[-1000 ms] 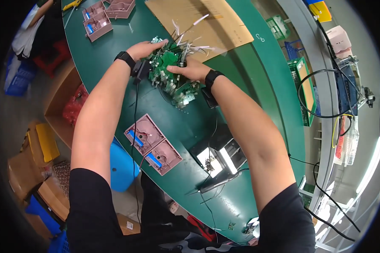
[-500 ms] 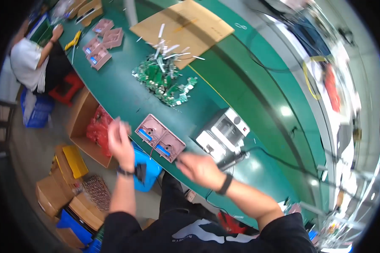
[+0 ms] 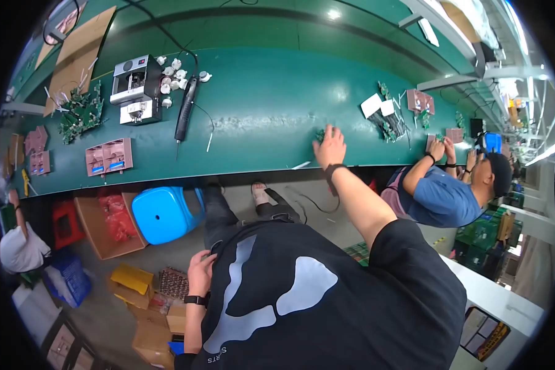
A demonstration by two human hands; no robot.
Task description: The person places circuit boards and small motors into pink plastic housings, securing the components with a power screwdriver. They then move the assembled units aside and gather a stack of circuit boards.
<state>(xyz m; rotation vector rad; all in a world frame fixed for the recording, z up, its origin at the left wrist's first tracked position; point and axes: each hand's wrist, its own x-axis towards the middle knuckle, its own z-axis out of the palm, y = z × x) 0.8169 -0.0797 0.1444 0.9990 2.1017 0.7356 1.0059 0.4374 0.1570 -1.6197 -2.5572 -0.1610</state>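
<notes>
My right hand point(image 3: 331, 150) reaches out over the green bench near its front edge. A small green circuit board point(image 3: 320, 134) lies at its thumb and fingertips, partly covered; the fingers are apart, and whether they touch the board I cannot tell. My left hand point(image 3: 200, 272) hangs low beside my hip, off the bench, fingers loosely bent and nothing visible in it. On the bench to the left sits a pinkish two-part plastic housing point(image 3: 109, 156) with blue cylindrical cells inside. A black pen-shaped tool point(image 3: 186, 111) with a cable lies right of a silver-and-black machine point(image 3: 135, 89).
Small white parts point(image 3: 175, 74) cluster beside the machine. A heap of circuit boards point(image 3: 82, 114) lies far left; another board pile point(image 3: 385, 114) lies right, near a co-worker in a blue shirt point(image 3: 444, 194). Below the bench stand a blue stool point(image 3: 160, 216) and a cardboard box point(image 3: 98, 231).
My view has swung right along the bench. The right hand has left the pink housing's side and reached the small board; the left hand has dropped from beside the housing to my hip.
</notes>
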